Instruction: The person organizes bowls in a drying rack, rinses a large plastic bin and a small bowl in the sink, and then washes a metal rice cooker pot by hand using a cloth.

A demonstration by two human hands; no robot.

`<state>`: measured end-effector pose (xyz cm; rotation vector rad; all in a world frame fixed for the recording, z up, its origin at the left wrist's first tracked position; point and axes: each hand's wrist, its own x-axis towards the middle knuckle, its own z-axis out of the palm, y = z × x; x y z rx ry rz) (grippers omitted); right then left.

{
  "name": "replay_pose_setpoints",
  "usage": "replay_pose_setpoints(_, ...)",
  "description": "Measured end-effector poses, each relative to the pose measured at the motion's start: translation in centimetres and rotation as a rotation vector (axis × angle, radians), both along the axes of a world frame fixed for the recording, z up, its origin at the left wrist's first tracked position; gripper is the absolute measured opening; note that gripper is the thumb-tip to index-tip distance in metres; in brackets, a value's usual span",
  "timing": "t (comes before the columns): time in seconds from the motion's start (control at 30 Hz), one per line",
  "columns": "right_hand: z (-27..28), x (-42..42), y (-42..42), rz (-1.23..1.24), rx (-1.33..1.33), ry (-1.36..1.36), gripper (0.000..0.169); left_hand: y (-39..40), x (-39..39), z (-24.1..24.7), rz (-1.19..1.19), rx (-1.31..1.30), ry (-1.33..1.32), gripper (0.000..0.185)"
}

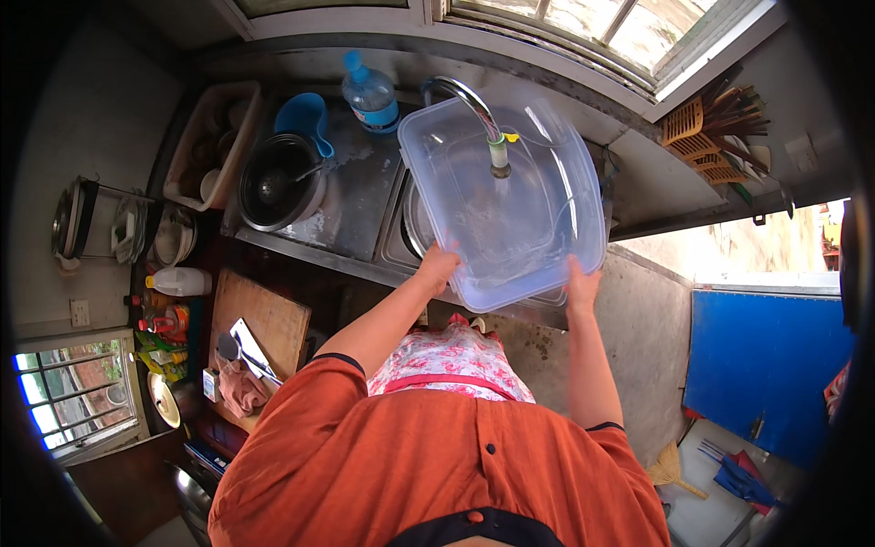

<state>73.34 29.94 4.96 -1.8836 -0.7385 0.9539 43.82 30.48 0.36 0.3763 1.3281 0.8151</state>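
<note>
A clear plastic storage box [502,212] is held under the curved metal faucet [472,102], over the steel sink. My left hand [439,268] grips its near left rim, and my right hand [583,284] grips the near right side. Water seems to run from the faucet's nozzle into the box. Behind the box's left wall, part of a round metal basin [415,215] shows in the sink. Much of the sink is hidden by the box.
Left on the steel counter [348,212] stand a dark bowl with a ladle [280,181], a blue plastic scoop [301,116] and a blue-labelled bottle [370,96]. A tub of dishes [212,147] is farther left. A chopping board [263,314] with a cleaver [249,345] lies lower left. Chopstick baskets [683,126] hang right.
</note>
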Motion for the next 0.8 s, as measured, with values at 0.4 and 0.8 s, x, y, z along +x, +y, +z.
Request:
replay_pose_setpoints(0.4, 18.6, -1.5, 2.9, 0.499, 0.161, -0.339, 0.055, 1.7, -0.3, -4.1, -0.282, -0.176, -0.334, 0.057)
replay_pose_setpoints(0.8, 29.5, -13.7, 6.5, 1.007, 0.294, -0.661, 0.038, -1.6, 11.0, -1.2, -0.248, 0.057, -0.118, 0.028)
